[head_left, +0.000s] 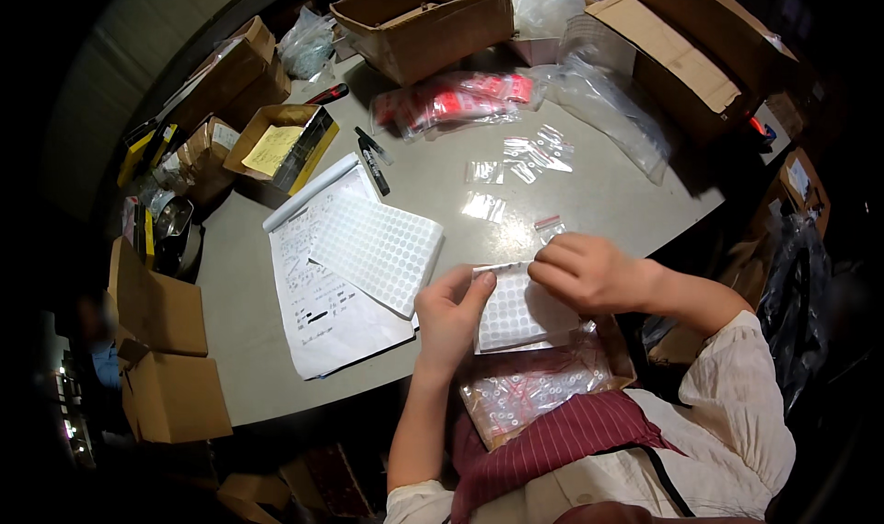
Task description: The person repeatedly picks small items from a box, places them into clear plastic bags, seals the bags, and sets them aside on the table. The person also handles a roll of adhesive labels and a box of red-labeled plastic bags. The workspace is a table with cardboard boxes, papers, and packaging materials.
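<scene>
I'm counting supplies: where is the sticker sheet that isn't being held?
In the head view, the loose sticker sheet lies left of centre, partly covering the handwritten notepad, just left of the left hand.

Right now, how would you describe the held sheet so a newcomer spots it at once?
Start at the grey table and follow its near edge to the left hand and right hand. The sheet between them bears rows of pale round dots. Unlike the similar dotted sheet lying on the notepad, this one is in the left hand's grip.
</scene>
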